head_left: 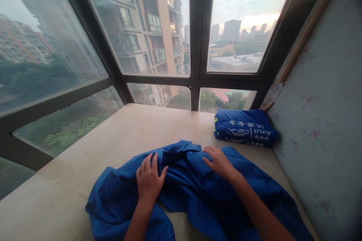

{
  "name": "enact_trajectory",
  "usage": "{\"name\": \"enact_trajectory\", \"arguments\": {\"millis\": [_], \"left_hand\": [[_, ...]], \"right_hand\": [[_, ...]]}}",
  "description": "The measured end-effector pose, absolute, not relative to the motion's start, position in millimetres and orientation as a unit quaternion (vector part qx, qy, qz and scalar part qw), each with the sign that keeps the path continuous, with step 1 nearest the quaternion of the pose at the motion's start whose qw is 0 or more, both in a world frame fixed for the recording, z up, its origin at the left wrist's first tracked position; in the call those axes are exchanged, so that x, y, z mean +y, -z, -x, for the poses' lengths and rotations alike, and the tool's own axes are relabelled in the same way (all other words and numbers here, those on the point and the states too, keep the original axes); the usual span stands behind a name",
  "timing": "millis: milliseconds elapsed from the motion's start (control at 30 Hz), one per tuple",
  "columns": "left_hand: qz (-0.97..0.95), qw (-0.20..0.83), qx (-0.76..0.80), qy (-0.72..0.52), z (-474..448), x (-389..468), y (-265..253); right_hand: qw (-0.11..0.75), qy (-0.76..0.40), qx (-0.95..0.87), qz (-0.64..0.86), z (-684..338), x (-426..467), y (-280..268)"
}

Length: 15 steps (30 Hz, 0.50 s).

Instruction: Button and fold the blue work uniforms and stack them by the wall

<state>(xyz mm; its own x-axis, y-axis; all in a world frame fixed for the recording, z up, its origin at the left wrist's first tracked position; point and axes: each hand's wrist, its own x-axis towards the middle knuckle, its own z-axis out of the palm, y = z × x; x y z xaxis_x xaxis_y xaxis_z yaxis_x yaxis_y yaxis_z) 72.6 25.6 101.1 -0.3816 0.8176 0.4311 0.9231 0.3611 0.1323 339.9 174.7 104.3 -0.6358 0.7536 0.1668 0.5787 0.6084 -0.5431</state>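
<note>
A blue garment (pixel 181 186) lies crumpled and spread out on the pale window sill, its folds bunched toward the middle. My left hand (pixel 149 177) rests on the cloth left of centre, fingers apart and palm down. Over the right part of the cloth is my right hand (pixel 219 162), with its fingers spread near the collar-like upper edge. Neither hand appears to grip the fabric. Part of the garment is hidden under my forearms, and it runs out of view at the bottom.
A folded blue garment (pixel 244 128) with white lettering lies at the back right, against the flowered wall (pixel 319 128). Dark window frames (pixel 195 45) border the pale sill (pixel 158 124) at the left and back. Buildings and trees show through the glass.
</note>
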Motion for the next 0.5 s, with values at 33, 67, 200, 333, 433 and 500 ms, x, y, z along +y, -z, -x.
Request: {"name": "enact_trajectory", "arguments": {"millis": [33,67,200,333,433,500], "left_hand": [[0.548,0.137,-0.809,0.163,-78.1,37.1,-95.8],[0.553,0.124,-0.810,0.151,-80.1,46.2,-91.4],[0.514,0.068,-0.833,0.191,-58.6,54.8,-92.7],[0.436,0.095,-0.834,0.326,-16.6,17.6,-122.6],[0.386,0.158,-0.852,0.316,9.9,-28.9,-135.6],[0.336,0.147,-0.897,0.246,24.4,-59.9,-129.0]], "right_hand": [[0.192,-0.230,-0.873,0.384,-318.8,174.5,-105.7],[0.191,-0.233,-0.871,0.388,-302.3,174.1,-106.3],[0.193,-0.233,-0.863,0.405,-278.5,177.7,-105.9],[0.190,-0.228,-0.858,0.420,-297.9,187.3,-104.3],[0.200,-0.187,-0.854,0.442,-325.3,184.0,-95.0],[0.205,-0.158,-0.855,0.449,-343.7,173.7,-82.8]]}}
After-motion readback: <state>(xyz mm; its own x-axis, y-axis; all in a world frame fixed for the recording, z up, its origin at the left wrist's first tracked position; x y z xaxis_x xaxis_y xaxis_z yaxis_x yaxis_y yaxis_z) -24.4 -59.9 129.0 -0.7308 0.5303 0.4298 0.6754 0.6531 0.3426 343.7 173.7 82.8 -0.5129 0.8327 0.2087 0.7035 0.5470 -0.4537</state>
